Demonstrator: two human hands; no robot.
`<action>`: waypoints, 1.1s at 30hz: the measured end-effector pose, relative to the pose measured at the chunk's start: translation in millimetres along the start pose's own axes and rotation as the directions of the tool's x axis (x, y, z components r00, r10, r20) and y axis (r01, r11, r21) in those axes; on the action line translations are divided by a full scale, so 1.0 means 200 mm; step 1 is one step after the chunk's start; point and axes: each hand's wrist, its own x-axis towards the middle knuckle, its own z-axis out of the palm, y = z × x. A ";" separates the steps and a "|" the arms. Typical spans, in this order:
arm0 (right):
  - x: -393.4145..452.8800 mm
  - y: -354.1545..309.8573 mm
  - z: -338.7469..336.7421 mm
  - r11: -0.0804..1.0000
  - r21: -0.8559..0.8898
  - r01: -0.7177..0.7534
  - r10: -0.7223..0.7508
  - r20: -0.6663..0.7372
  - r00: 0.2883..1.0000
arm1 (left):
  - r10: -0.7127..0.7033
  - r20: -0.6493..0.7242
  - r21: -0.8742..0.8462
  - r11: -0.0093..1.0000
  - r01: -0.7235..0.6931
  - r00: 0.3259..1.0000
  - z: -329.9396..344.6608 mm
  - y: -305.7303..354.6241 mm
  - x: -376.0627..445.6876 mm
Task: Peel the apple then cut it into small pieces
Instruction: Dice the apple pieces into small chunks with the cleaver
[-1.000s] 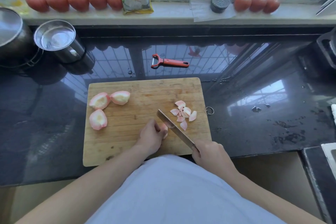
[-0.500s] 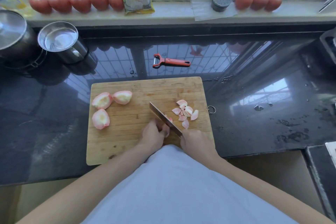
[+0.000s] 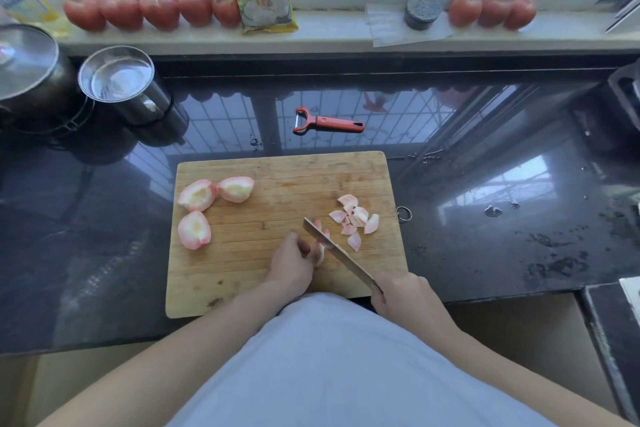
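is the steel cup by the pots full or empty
Cannot tell for sure. The steel cup stands upright and open-topped; its inside shows only a bright sheen, which could be water or bare metal.

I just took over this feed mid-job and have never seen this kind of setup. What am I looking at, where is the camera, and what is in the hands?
There is no machine here: a person works with two bare hands. The single camera sits on their head and looks down over their chest at a dark counter.

On the counter lies a wooden cutting board. The right hand grips a knife. The left hand holds an apple piece against the board, under the blade. Three peeled apple quarters wait on the board's left, and a pile of small cut pieces lies to the right.

Behind the board lies a red peeler. Tomatoes line the windowsill.
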 end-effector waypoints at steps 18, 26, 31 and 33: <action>0.16 -0.15 0.01 0.992 0.119 -0.033 0.034 0.001 0.999 | 0.002 -0.010 -0.026 1.000 -0.003 1.000 0.00 0.00 -0.01; 0.00 -0.02 0.00 0.997 0.053 0.058 -0.053 -0.100 0.994 | 0.021 -0.022 0.027 0.999 -0.020 1.000 0.00 -0.02 0.00; -0.01 0.00 0.00 0.998 -0.012 0.064 -0.064 -0.068 0.996 | 0.019 -0.033 0.034 0.999 -0.018 0.999 0.01 -0.02 0.00; -0.01 0.00 0.01 0.998 0.006 0.056 -0.056 -0.076 0.996 | 0.021 -0.034 0.038 0.999 -0.019 0.999 0.01 -0.02 0.00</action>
